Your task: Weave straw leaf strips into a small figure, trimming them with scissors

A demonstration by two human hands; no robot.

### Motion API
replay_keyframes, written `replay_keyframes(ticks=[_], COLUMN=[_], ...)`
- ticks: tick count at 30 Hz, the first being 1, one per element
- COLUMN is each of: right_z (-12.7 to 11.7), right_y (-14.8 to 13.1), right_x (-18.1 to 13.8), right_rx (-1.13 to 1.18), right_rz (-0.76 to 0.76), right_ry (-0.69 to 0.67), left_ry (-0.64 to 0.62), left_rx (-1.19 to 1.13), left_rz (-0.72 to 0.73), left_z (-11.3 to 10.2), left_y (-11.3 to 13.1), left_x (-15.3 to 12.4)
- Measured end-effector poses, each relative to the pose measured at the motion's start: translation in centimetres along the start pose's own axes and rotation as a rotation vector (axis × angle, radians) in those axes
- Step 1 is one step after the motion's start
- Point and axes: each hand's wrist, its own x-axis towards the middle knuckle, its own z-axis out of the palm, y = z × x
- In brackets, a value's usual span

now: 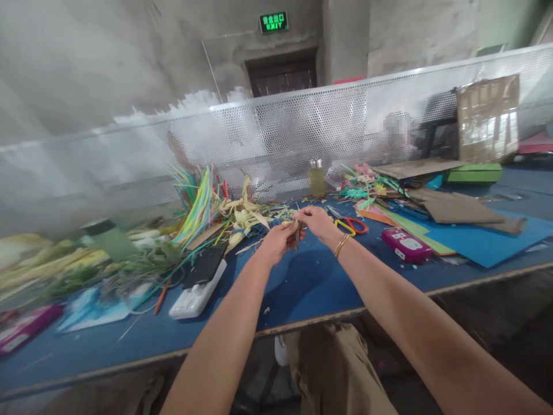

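While your left hand (pixel 279 241) and right hand (pixel 317 223) work close together, the handling looks underway.
You pinch a small, slender, brownish piece (pixel 297 237) between both, above the blue tabletop (pixel 317 285); it's not set down, and what remains is unclear.

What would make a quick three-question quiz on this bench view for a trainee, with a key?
1. On which arm is the gold bracelet?
2. True or false: the scissors lie to the left of the left hand.
3. The lettering on the exit sign glows: A red, B green, C white.

Key: 1. The right. 2. False; the scissors lie to the right of the right hand. 3. B.
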Motion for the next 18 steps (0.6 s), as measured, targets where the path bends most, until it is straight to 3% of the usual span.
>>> replay_keyframes(ticks=[4,8,11,15,18], right_z=[-0.1,0.0,0.4,1.0,1.4], right_y=[0.2,-0.2,-0.5,-0.4,0.1], right_x=[0.2,-0.3,-0.7,-0.8,-0.9], right_rx=[0.193,0.257,0.206,0.072,0.064], right_rz=[0.067,0.085,0.059,-0.027,-0.008], right_ry=[-0.015,-0.127,-0.072,0.079,0.115], left_ry=[-0.198,-0.208,-0.172,-0.096,0.003], left_rx=[-0.297,-0.405,-0.432,-0.463,-0.474], left_rz=[-0.233,-0.289,-0.271,-0.148,-0.067], left_z=[-0.5,-0.4,0.1,1.1,1.8], left_y=[0.8,1.0,0.6,-0.4,-1.0], left_x=[-0.6,-0.7,-0.4,0.2,0.6])
